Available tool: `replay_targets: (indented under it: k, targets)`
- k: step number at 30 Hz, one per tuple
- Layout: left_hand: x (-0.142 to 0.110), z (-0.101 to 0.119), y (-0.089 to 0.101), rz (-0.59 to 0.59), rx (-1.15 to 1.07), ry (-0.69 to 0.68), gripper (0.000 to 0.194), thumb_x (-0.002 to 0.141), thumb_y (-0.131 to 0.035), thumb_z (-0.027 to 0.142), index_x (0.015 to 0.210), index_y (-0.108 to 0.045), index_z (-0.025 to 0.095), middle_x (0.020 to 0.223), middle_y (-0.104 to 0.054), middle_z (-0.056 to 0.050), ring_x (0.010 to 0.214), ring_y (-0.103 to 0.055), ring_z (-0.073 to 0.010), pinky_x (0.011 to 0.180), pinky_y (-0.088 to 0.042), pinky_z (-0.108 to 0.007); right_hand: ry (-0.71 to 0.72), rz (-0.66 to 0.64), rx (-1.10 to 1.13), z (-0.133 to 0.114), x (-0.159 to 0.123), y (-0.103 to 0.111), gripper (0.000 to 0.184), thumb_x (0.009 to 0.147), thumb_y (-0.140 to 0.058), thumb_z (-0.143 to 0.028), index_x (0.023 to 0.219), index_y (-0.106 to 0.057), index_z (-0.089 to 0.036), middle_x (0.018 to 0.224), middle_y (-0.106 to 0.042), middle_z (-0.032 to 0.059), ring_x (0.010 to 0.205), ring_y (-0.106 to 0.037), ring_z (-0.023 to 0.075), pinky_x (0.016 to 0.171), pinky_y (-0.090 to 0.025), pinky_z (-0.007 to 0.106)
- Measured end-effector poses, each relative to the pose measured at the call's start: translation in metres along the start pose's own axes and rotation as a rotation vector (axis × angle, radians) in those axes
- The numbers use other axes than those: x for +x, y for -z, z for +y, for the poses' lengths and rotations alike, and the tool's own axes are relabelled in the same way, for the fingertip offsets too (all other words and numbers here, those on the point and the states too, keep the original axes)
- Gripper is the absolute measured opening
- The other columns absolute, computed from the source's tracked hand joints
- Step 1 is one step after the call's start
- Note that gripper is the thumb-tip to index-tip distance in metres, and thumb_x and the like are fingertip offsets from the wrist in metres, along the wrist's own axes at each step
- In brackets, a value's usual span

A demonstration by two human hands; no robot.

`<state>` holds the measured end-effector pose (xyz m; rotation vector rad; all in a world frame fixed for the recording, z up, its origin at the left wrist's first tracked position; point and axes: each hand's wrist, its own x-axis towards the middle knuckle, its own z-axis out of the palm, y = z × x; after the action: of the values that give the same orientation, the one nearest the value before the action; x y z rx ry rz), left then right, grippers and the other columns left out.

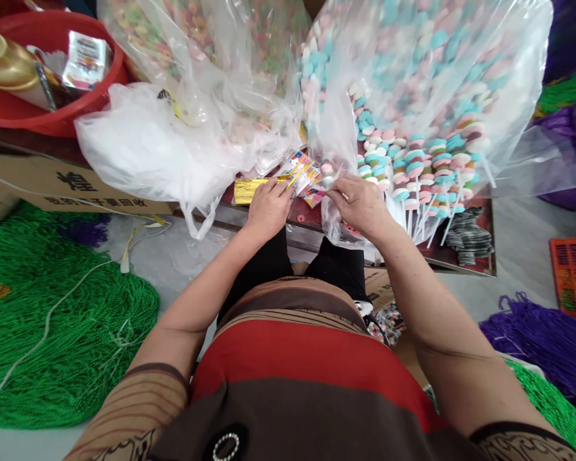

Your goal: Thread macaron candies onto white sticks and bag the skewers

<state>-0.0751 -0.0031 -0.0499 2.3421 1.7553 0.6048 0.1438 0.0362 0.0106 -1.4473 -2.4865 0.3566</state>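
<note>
My left hand [271, 206] lies at the table edge, its fingers stretched over the end of a bundle of gold twist ties [248, 191]. Its fingertips reach the small printed plastic bags [308, 171]. My right hand [361, 203] is closed in a pinch beside those bags, at a small clear wrapper with pink and white candy [327, 169]; the exact grip is partly hidden. To its right lie several skewers of pink, blue and white marshmallow candy [415, 168], their white sticks pointing towards me.
Behind stand big clear bags of marshmallows [441, 57] and of coloured ring-shaped candy [201, 38]. A white plastic bag [148, 141] and red basin [117, 73] are at left. A striped dark cloth [469, 235] lies right. Green cords [66, 320] cover the floor.
</note>
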Motion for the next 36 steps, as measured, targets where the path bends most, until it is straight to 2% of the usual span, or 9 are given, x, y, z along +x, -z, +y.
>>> replay_targets:
  k: [5, 8, 11, 13, 16, 20, 25, 31, 36]
  targets:
    - [0.003, 0.005, 0.005, 0.013, -0.019, 0.015, 0.036, 0.099, -0.052, 0.024, 0.130, -0.070, 0.018, 0.138, -0.068, -0.015, 0.131, -0.059, -0.0314, 0.114, -0.044, -0.049, -0.028, 0.220, 0.160, 0.011, -0.005, -0.010, 0.016, 0.093, -0.055, -0.025, 0.081, -0.065, -0.023, 0.085, -0.071, 0.0076, 0.084, -0.064, 0.0242, 0.077, -0.047, 0.036]
    - [0.013, 0.013, 0.003, 0.069, -0.140, -0.035, 0.041, 0.097, -0.062, 0.036, 0.134, -0.067, 0.018, 0.143, -0.066, -0.015, 0.134, -0.059, -0.0298, 0.116, -0.043, -0.045, -0.012, 0.277, 0.230, 0.008, -0.007, -0.016, 0.012, 0.091, -0.057, -0.024, 0.084, -0.067, -0.022, 0.085, -0.073, 0.0071, 0.083, -0.065, 0.0232, 0.077, -0.049, 0.036]
    - [0.027, 0.014, -0.006, 0.100, -0.374, -0.089, 0.033, 0.098, -0.063, 0.043, 0.119, -0.074, 0.021, 0.122, -0.077, -0.010, 0.118, -0.069, -0.0236, 0.106, -0.049, -0.037, -0.038, 0.292, 0.288, -0.002, -0.010, -0.019, 0.015, 0.093, -0.056, -0.024, 0.097, -0.070, -0.021, 0.094, -0.075, 0.0073, 0.084, -0.067, 0.0222, 0.078, -0.051, 0.035]
    - [0.036, 0.010, -0.013, 0.160, -0.520, 0.002, 0.029, 0.099, -0.061, 0.044, 0.106, -0.078, 0.022, 0.102, -0.080, -0.005, 0.100, -0.072, -0.0200, 0.094, -0.052, -0.031, -0.103, 0.287, 0.286, -0.012, -0.015, -0.021, 0.020, 0.095, -0.055, -0.024, 0.109, -0.070, -0.021, 0.099, -0.076, 0.0076, 0.084, -0.068, 0.0223, 0.078, -0.051, 0.036]
    - [0.045, 0.001, -0.018, 0.268, -0.637, 0.207, 0.024, 0.095, -0.067, 0.041, 0.099, -0.078, 0.019, 0.086, -0.078, -0.001, 0.084, -0.070, -0.0171, 0.081, -0.051, -0.027, -0.148, 0.158, 0.198, -0.029, -0.024, -0.027, 0.021, 0.098, -0.054, -0.024, 0.110, -0.071, -0.021, 0.096, -0.077, 0.0081, 0.084, -0.069, 0.0237, 0.076, -0.049, 0.035]
    - [0.047, 0.002, -0.017, 0.259, -0.681, 0.280, 0.014, 0.086, -0.074, 0.029, 0.095, -0.075, 0.018, 0.086, -0.076, 0.001, 0.084, -0.067, -0.0155, 0.081, -0.050, -0.025, -0.050, -0.142, 0.018, -0.051, -0.027, -0.042, 0.028, 0.102, -0.048, -0.021, 0.105, -0.076, -0.018, 0.103, -0.075, 0.0133, 0.092, -0.068, 0.0253, 0.075, -0.045, 0.033]
    - [0.041, 0.012, -0.012, 0.171, -0.656, 0.327, 0.011, 0.082, -0.076, 0.026, 0.088, -0.071, 0.018, 0.080, -0.073, 0.002, 0.076, -0.062, -0.0146, 0.074, -0.047, -0.025, -0.066, -0.208, -0.082, -0.058, -0.014, -0.054, 0.033, 0.103, -0.043, -0.017, 0.111, -0.075, -0.015, 0.112, -0.071, 0.0171, 0.097, -0.067, 0.0267, 0.074, -0.043, 0.035]
    - [0.040, 0.012, -0.009, 0.100, -0.565, 0.352, 0.016, 0.082, -0.076, 0.031, 0.091, -0.071, 0.018, 0.082, -0.074, 0.001, 0.076, -0.060, -0.0159, 0.073, -0.045, -0.026, -0.067, -0.042, 0.154, -0.046, -0.024, -0.040, 0.020, 0.097, -0.053, -0.017, 0.103, -0.072, -0.017, 0.104, -0.073, 0.0121, 0.091, -0.066, 0.0237, 0.078, -0.045, 0.033]
    - [0.035, 0.013, -0.005, -0.011, -0.491, 0.234, 0.019, 0.085, -0.068, 0.031, 0.097, -0.074, 0.018, 0.089, -0.076, -0.002, 0.082, -0.062, -0.0184, 0.077, -0.046, -0.028, -0.267, 0.241, 0.345, 0.005, -0.056, -0.013, 0.012, 0.090, -0.062, -0.022, 0.091, -0.073, -0.019, 0.091, -0.075, 0.0070, 0.082, -0.066, 0.0211, 0.077, -0.049, 0.033]
